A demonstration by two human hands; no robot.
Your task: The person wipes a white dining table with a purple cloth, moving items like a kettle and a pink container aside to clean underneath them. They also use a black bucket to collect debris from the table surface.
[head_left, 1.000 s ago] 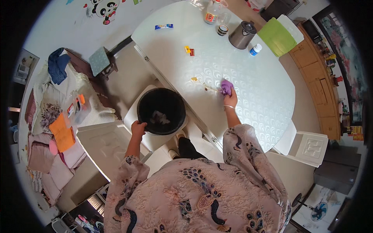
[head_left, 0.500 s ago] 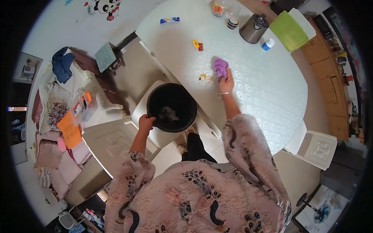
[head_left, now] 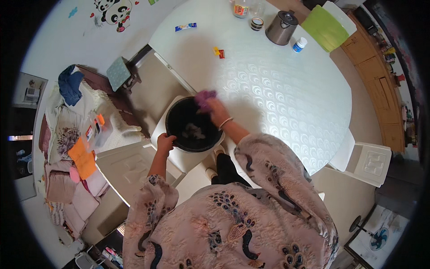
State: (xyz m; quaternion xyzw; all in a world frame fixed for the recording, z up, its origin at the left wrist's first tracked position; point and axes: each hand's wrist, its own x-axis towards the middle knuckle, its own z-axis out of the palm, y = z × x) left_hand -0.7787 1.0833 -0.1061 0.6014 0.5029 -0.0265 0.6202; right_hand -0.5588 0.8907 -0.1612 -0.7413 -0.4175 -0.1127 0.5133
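Observation:
My left hand (head_left: 165,143) grips the near-left rim of a black bin (head_left: 175,121), held at the edge of the white table (head_left: 277,103). Crumpled pale scraps (head_left: 193,131) lie inside it. Over the bin's far-right rim, my right hand (head_left: 217,112) is closed on a purple cloth (head_left: 205,99), which is blurred by motion. A small yellow and red wrapper (head_left: 219,53) and a blue and white packet (head_left: 186,27) lie farther off on the table.
At the table's far side stand a metal kettle (head_left: 281,28), a white and blue bottle (head_left: 299,44), a small dark-banded jar (head_left: 256,23) and a clear jar (head_left: 240,9). A white chair (head_left: 123,166) is at the left, a grey-topped stool (head_left: 118,74) beyond it.
My right hand has swept the purple cloth leftward from the table to the bin's rim. The yellowish scraps on the table are no longer visible there. My left hand keeps its hold.

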